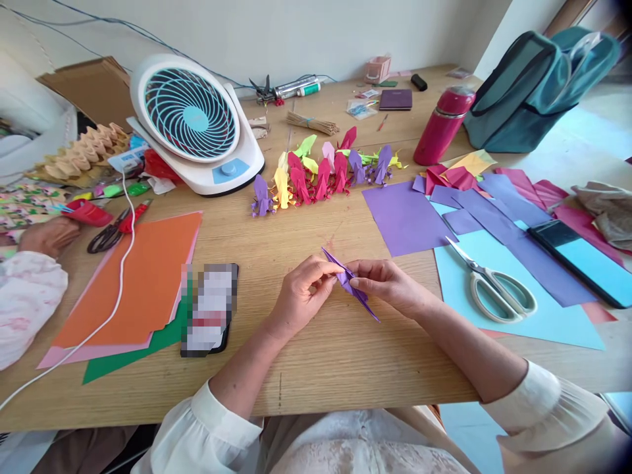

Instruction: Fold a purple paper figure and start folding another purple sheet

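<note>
Between my hands, above the wooden table (316, 368), is a folded piece of purple origami paper (351, 284), thin and pointed at both ends. My left hand (307, 289) pinches its upper left side between thumb and fingertips. From the other side, my right hand (390, 284) pinches it near the middle, thumb in front. Beyond the hands stand several finished origami figures (323, 178) in purple, yellow, red, pink and green. A purple sheet (405, 217) lies behind my right hand. White-handled scissors (494, 283) rest partly open on a light blue sheet (543, 322).
At left are a phone (210, 309), orange paper (143, 283), a white cable (121, 289) and dark scissors (106, 237). Another person's hand (49, 235) is at the far left. A fan (192, 125), red bottle (442, 128), teal bag (523, 99) and second phone (587, 263) stand or lie around.
</note>
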A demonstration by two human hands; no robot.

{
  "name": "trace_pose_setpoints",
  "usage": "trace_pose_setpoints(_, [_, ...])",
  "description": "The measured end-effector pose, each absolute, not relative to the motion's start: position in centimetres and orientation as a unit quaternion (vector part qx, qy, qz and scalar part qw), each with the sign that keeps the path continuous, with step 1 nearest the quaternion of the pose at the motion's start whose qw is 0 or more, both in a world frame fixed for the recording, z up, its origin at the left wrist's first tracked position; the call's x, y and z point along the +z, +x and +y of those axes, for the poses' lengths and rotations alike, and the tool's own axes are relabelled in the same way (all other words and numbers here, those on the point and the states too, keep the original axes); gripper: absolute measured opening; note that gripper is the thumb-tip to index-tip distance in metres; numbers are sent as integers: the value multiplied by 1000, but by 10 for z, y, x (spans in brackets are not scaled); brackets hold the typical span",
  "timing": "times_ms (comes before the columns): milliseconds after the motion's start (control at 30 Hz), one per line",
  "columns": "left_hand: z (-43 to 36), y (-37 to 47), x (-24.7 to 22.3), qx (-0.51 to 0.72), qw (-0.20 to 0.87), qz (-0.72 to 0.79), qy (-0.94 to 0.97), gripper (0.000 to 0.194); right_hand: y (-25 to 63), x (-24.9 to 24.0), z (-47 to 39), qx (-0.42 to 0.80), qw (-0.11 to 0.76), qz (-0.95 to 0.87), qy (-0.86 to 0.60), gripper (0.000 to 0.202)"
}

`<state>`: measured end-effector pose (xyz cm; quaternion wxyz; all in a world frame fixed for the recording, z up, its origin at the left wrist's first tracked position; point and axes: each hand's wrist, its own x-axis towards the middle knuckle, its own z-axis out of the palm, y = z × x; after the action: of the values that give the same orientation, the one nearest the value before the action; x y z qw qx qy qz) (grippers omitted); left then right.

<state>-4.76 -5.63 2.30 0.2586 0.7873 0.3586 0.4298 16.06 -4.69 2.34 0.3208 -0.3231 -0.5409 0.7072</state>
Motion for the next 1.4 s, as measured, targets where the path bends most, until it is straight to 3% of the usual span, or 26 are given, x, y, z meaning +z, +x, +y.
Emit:
trace_pose_setpoints(200, [-52,-51,23,410,207,335,823,18,165,23,-48,690,303,-575,-318,39])
trace_pose_setpoints(667, [-60,-47,28,430,270,339,792,27,168,24,-47,658,333,-609,-291,40])
trace_pose_setpoints(933, [-60,-47,26,440,253,354,786,14,168,23,-46,667,336,-598,-290,42])
trace_pose_setpoints(1400, [-60,-46,24,446,262,361,776,12,167,28,-47,660,334,-598,-311,41])
